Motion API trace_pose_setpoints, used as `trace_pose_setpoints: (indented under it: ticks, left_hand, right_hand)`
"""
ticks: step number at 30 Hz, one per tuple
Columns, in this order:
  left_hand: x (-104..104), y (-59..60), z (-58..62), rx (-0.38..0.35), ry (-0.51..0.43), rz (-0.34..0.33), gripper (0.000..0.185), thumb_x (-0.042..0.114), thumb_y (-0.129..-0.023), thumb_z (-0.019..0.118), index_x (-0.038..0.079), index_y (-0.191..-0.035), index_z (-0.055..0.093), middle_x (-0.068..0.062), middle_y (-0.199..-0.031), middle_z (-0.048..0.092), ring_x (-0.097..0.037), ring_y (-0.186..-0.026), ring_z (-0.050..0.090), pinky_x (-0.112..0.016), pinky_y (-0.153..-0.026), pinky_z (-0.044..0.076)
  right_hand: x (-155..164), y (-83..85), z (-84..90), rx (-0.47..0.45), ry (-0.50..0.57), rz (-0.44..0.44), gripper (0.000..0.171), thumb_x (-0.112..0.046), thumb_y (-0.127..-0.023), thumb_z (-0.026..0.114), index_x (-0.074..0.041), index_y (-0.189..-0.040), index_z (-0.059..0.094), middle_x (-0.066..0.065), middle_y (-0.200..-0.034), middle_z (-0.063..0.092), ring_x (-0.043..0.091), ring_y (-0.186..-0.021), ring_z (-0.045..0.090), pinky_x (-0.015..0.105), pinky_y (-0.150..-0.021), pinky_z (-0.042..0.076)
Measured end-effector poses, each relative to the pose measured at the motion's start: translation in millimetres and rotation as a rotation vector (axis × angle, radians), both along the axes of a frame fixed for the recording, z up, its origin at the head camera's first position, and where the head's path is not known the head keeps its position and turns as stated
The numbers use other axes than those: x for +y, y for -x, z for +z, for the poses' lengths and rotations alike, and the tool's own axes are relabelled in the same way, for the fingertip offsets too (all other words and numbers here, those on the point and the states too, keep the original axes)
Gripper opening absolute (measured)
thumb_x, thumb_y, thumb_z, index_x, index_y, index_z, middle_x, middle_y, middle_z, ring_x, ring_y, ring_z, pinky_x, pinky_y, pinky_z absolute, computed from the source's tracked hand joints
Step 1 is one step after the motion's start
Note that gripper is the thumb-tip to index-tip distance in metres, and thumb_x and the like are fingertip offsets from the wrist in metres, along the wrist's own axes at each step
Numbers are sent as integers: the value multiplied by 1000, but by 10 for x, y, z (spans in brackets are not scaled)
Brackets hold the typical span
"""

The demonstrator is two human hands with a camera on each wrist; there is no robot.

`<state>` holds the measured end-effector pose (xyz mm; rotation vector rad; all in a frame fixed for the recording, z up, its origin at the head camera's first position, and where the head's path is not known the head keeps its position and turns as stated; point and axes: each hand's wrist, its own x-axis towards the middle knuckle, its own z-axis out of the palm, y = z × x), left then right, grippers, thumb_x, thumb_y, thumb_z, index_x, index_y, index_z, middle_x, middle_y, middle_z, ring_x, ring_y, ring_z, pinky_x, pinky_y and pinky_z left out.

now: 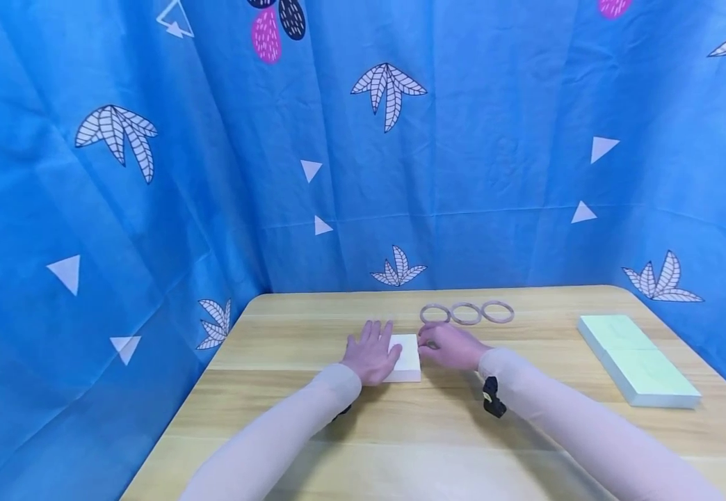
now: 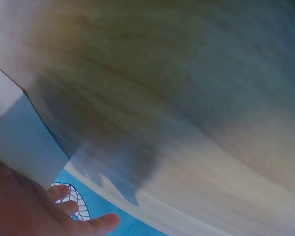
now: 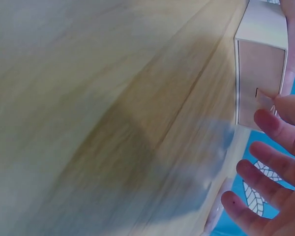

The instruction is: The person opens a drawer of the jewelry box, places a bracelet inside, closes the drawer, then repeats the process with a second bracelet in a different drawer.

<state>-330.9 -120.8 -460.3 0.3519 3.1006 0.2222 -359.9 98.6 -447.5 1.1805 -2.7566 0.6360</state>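
From the head camera, a small white box (image 1: 405, 358) lies at the middle of the wooden table (image 1: 288, 327), its long axis running away from the person. The left hand (image 1: 370, 353) rests flat on its left half, fingers straight, while the right hand (image 1: 449, 345) meets its right edge with loosely bent fingers. Three rings (image 1: 466, 313) lie in a row just beyond, and two pale green blocks (image 1: 635, 358) sit well apart to the right. The left wrist view is blurred, showing only the box's white wall (image 2: 19, 142) against the palm. In the right wrist view, a fingertip (image 3: 280, 104) touches a tab on the box's end face (image 3: 258, 83); the other fingers are spread apart and hold nothing.
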Motion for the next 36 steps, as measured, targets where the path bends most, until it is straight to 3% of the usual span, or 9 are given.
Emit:
trace_pose_setpoints:
  ticks: [13, 24, 31, 36]
  left_hand:
    - [20, 38, -44, -8, 25, -2, 69, 58, -105, 19, 22, -164, 12, -9, -169, 18, -30, -157, 10, -67, -118, 20]
    - [22, 31, -33, 14, -3, -5, 69, 55, -105, 23, 20, -163, 17, -13, -167, 21, -32, -156, 14, -68, -117, 20]
    - [31, 1, 0, 15, -22, -16, 69, 54, -105, 24, 17, -162, 20, -15, -167, 23, -34, -155, 15, -69, -117, 20]
    - [1, 3, -42, 20, -33, -12, 69, 54, -105, 24, 18, -163, 19, -15, -167, 23, -35, -155, 15, -69, -117, 20]
  right_hand:
    - [22, -28, -47, -13, -10, -29, 8, -13, -91, 71, -14, -93, 78, 13, -124, 69, 30, -114, 66, 45, -99, 54]
    - [-14, -40, -24, 3, -36, -26, 6, -15, -90, 74, -12, -91, 78, 14, -125, 67, 31, -116, 64, 45, -100, 53]
    - [-13, -20, -51, 35, -56, -31, 4, -15, -88, 75, -11, -90, 77, 12, -123, 69, 28, -110, 68, 41, -95, 56]
    - [-43, -11, -45, 75, -83, -28, 5, -16, -87, 76, -11, -87, 76, 12, -124, 69, 27, -108, 69, 38, -94, 57]
